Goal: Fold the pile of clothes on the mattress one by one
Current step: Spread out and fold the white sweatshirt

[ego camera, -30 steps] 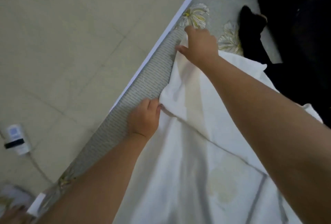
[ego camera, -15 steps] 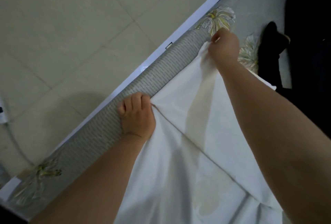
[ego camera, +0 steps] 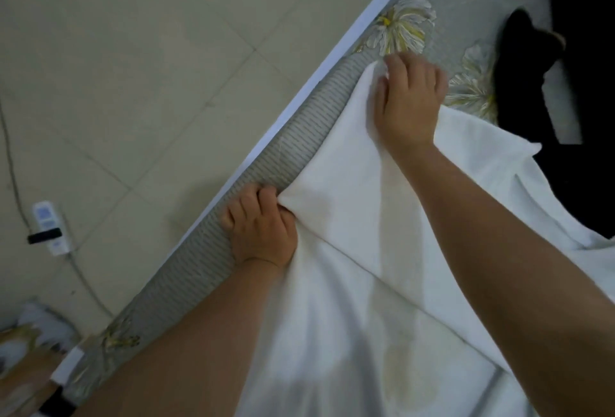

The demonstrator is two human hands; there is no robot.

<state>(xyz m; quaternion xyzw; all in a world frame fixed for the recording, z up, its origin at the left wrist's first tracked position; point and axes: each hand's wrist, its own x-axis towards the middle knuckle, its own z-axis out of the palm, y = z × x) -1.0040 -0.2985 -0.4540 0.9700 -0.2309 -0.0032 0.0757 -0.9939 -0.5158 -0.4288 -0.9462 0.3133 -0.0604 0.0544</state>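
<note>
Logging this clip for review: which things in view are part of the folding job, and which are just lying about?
Part of the job:
white garment
left hand, gripping its edge
right hand, holding its far corner
mattress
black clothing, probably from the pile

Lying about:
remote control on the floor
cable

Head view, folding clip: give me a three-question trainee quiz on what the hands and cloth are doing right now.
1. True or false: the left hand grips the white cloth at the mattress edge.
2. Which hand is at the cloth corner next to the flower print? A) left B) right C) neither
3. Fill in: the garment lying beyond the white cloth, at the upper right, is ____ in colour.

Key: 1 true; 2 B; 3 black.
</note>
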